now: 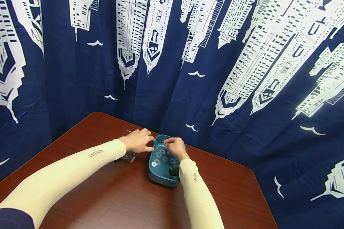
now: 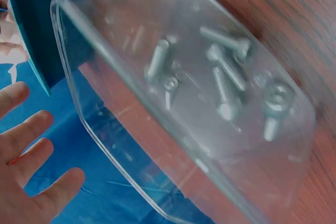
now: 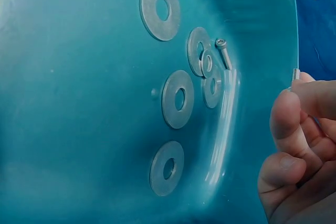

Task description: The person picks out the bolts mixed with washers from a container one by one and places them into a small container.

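Note:
My right hand (image 1: pixel 176 148) is over the blue plastic bin (image 1: pixel 161 179), pinching a small threaded screw (image 3: pixel 295 74) between thumb and finger; only its shaft end shows. On the bin's floor lie several flat metal washers (image 3: pixel 178 99) and one socket-head screw (image 3: pixel 223 54). My left hand (image 1: pixel 139 141) hovers between the bin and a clear plastic container (image 1: pixel 130 157), its fingers apart and holding nothing. Inside that container, several socket-head bolts (image 2: pixel 226 93) of differing sizes are visible in the left wrist view.
Both containers stand on a brown wooden table (image 1: pixel 114 194). A dark blue curtain (image 1: pixel 160 95) with white buildings hangs behind the table's far edge. A black item (image 1: pixel 174 171) shows by the right wrist, over the near end of the bin.

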`<state>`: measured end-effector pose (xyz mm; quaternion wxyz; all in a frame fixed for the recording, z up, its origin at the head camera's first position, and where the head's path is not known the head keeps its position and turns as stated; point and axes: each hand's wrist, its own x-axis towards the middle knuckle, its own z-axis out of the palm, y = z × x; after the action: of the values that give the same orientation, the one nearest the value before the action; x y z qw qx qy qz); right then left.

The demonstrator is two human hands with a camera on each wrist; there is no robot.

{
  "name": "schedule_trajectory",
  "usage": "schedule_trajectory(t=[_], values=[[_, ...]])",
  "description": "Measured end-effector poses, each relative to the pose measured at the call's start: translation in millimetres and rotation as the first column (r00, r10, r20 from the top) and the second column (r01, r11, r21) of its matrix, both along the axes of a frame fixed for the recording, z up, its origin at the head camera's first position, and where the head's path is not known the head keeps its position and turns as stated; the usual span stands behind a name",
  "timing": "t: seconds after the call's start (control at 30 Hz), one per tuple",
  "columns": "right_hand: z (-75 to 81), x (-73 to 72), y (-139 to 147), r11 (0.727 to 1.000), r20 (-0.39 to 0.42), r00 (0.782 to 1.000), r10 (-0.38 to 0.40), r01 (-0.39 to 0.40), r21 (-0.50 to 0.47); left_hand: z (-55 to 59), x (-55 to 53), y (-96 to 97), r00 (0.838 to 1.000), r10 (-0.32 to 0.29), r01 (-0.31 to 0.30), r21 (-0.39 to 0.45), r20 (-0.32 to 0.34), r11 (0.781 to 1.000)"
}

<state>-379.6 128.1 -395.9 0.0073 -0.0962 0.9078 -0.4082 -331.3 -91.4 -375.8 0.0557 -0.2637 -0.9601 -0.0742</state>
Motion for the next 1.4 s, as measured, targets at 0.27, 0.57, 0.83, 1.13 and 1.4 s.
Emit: schedule_trajectory(t=[0.27, 0.57, 0.83, 1.13, 1.4], values=[[3.8, 2.3, 0, 1.0, -0.001, 1.0, 0.015, -0.015, -0.01, 4.2, 5.4, -20.9, 0.999, 0.037, -0.037, 0.004, -0.005, 0.999], [7.6, 1.2, -6, 0.999, -0.007, 1.0, 0.022, -0.022, -0.033, 4.4, 9.1, -50.7, 0.998, 0.048, -0.047, 0.032, -0.047, 0.998], [14.8, 3.3, -12, 0.999, -0.017, 0.999, 0.034, -0.035, -0.038, 7.8, 13.4, -71.4, 0.995, 0.087, -0.086, 0.035, -0.045, 0.996], [21.3, 3.9, -19, 0.996, -0.021, 0.997, 0.068, -0.069, -0.051, 8.9, 15.1, -83.1, 0.994, 0.098, -0.096, 0.038, -0.054, 0.995], [28.0, 5.4, -30, 0.995, -0.008, 0.995, 0.095, -0.095, -0.043, 8.1, 18.1, -93.8, 0.991, 0.119, -0.117, 0.037, -0.055, 0.992]])
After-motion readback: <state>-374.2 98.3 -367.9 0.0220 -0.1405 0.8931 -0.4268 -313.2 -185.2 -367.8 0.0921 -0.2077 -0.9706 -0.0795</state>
